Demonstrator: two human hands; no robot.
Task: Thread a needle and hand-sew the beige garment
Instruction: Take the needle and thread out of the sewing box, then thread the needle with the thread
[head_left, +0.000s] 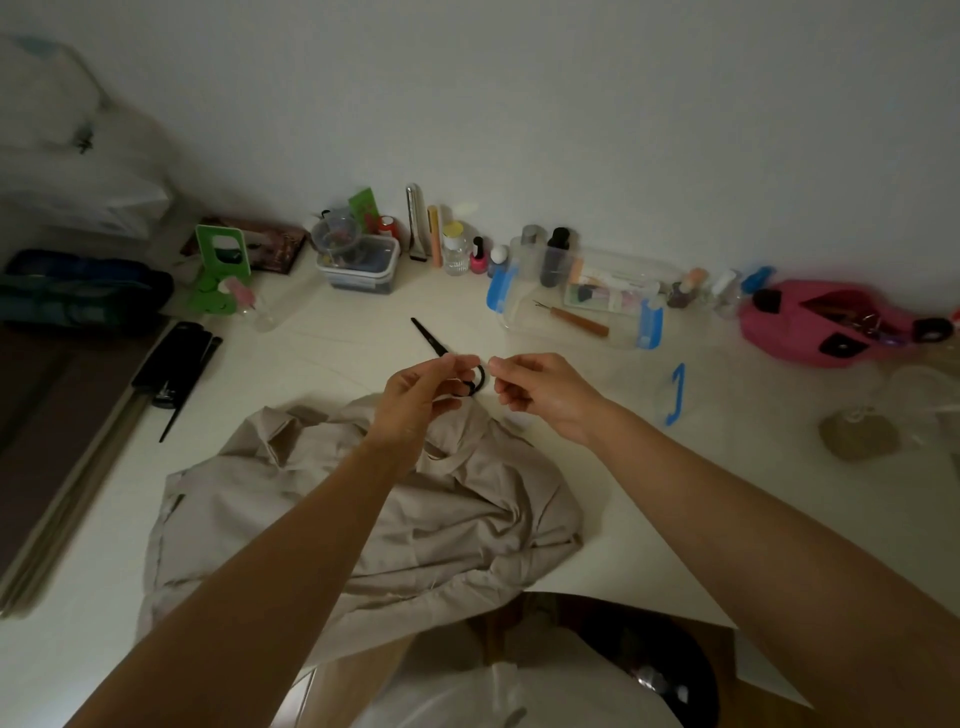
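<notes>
One black comb (174, 371): far left, lying flat.
Beige garment (467, 519): crumpled beneath my forearms.
Left hand (415, 395): fingertips pinched, hiding the scissors (428, 338) handles.
Right hand (540, 389): thumb and forefinger pinched; what they hold, I cannot tell.
Clear box (524, 317): behind, right.

Bare tabletop (291, 400) left of the scissors (429, 338) is the widest free lane, btwn the beige garment (363, 519) and the bottles (456, 254) along the wall. Right-rear is blocked by a blue-clipped clear box (623, 270) (seam ripper (574, 318) at its near side); black combs (171, 364) line the left edge.
</notes>
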